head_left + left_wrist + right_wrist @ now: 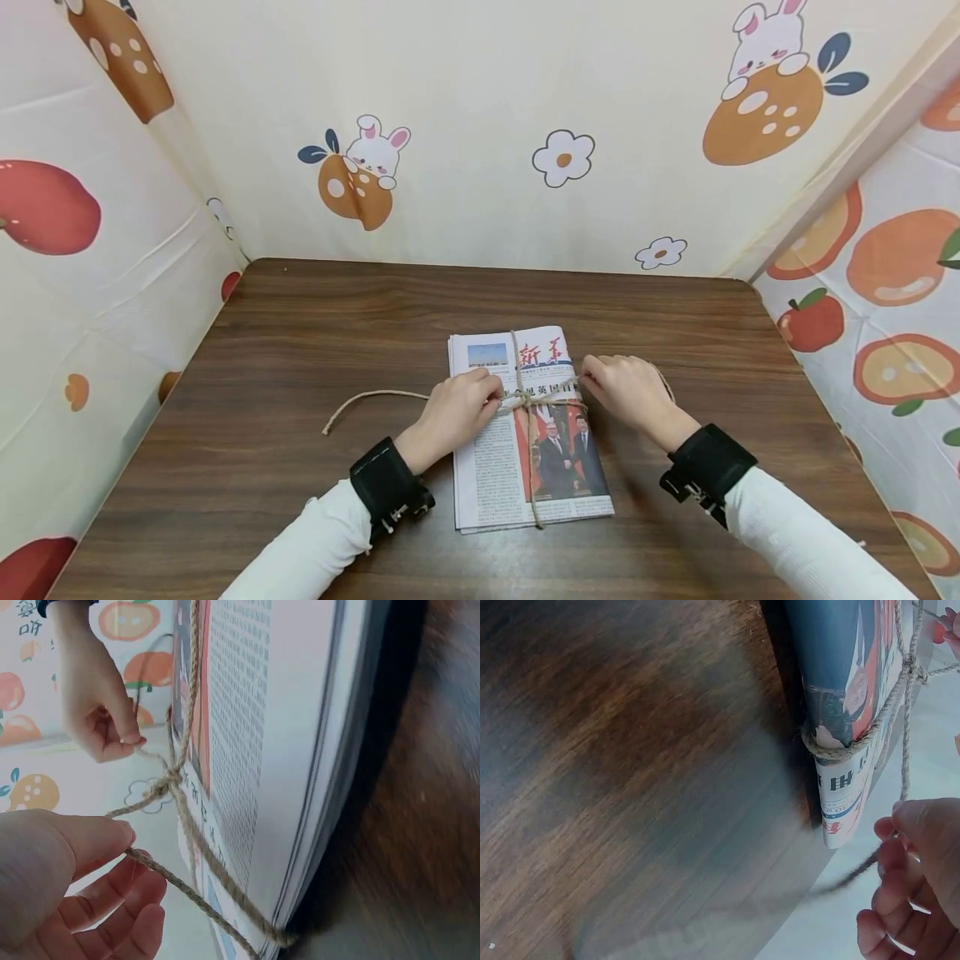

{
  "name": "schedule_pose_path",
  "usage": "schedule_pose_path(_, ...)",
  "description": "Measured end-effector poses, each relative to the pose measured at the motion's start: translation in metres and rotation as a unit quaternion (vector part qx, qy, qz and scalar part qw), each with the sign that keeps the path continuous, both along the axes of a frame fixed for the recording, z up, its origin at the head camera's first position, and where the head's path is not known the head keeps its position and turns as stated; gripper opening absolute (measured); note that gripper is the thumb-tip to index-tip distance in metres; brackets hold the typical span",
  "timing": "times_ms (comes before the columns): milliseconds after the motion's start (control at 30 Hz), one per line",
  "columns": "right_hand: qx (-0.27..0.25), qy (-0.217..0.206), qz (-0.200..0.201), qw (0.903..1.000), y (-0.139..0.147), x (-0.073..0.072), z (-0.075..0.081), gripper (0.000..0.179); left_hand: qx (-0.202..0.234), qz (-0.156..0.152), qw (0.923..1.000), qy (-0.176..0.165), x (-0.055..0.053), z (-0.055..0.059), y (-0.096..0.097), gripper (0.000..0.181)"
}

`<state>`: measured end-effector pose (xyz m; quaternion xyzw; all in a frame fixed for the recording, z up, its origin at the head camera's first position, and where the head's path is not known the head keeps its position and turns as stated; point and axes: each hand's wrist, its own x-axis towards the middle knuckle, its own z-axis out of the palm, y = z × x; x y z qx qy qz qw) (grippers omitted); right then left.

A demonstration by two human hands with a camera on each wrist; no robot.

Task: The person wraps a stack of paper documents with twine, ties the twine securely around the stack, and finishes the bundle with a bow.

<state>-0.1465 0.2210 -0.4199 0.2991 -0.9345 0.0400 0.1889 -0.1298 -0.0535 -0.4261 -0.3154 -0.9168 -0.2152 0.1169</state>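
A folded stack of newspapers [491, 467] lies on the table, bound lengthwise and crosswise with twine [533, 467]. The strands meet in a knot [171, 780] on the upper face of the stack. My left hand [459, 410] pinches one twine end between thumb and forefinger, left of the knot; its tail [367, 395] trails to the left over the table. On the other side, my right hand [628, 390] pinches the second end [905, 761], which runs from the knot to its fingertips. Past those fingers, the loose tail [853, 875] hangs down.
The brown wood-grain table [337, 308] carries the stack near its middle. Patterned cloth walls [465, 100] stand behind it and at both sides. Each wrist wears a black band [390, 479] with a small device attached.
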Motion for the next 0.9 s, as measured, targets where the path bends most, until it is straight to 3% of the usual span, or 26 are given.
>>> schedule_pose_path(567, -0.087, -0.013, -0.02, 0.9959, -0.03, -0.007, 0.01, 0.011, 0.019, -0.02, 0.9996, -0.009, 0.002, 0.0, 0.008, 0.004)
schedule_pose_path(733, -0.109, -0.016, -0.006, 0.9939, -0.046, -0.012, 0.013, 0.008, 0.019, -0.023, 0.9995, -0.014, 0.002, -0.001, 0.008, 0.005)
schedule_pose_path(900, -0.147, -0.057, -0.001, 0.9875, -0.059, -0.015, 0.017, 0.021, 0.017, -0.025, 0.9994, -0.015, 0.002, -0.002, 0.006, 0.004)
